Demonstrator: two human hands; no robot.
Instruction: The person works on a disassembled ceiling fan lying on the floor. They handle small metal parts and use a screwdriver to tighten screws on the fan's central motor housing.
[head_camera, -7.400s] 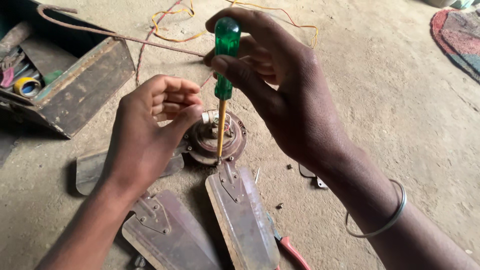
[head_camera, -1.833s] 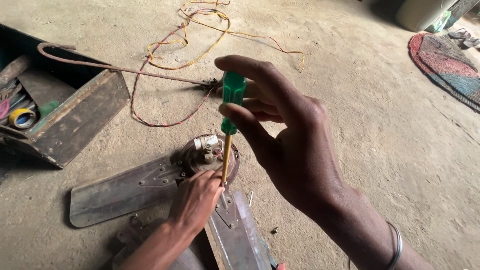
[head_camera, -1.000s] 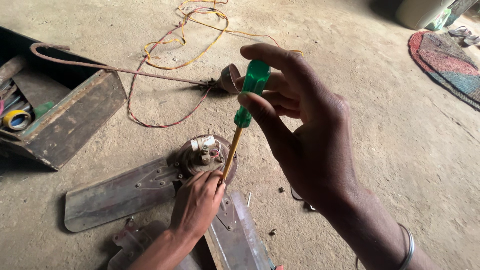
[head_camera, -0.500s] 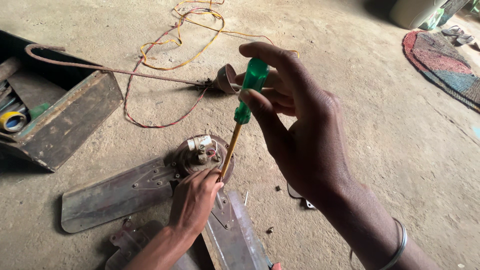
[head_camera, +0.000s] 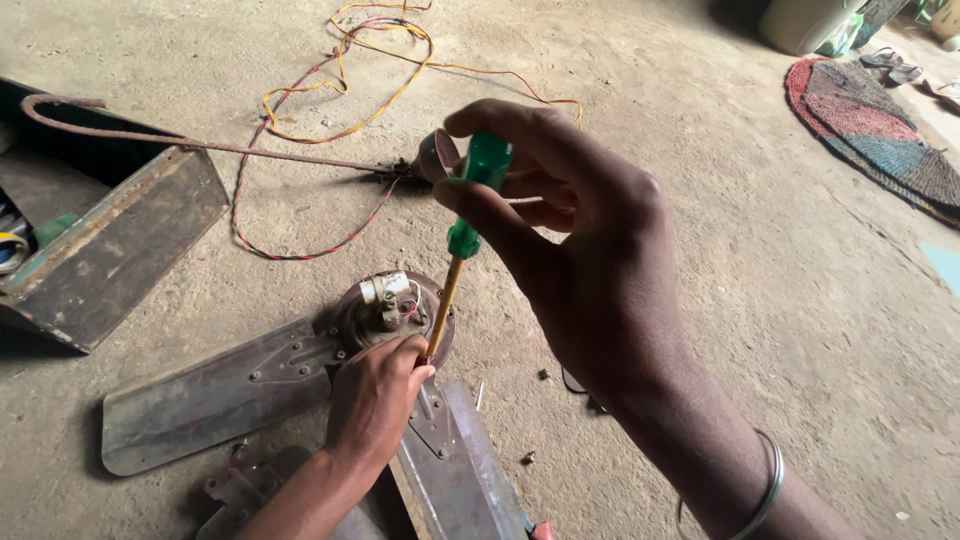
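Tilting now, the screwdriver (head_camera: 462, 235) is being gripped by right hand (head_camera: 590, 270) fingers while left hand (head_camera: 375, 400), fingers curled, is steadying the fan motor (head_camera: 385, 305).

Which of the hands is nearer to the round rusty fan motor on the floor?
Left. The left hand rests on the rim of the round rusty fan motor, while the right hand holds the green-handled screwdriver above it.
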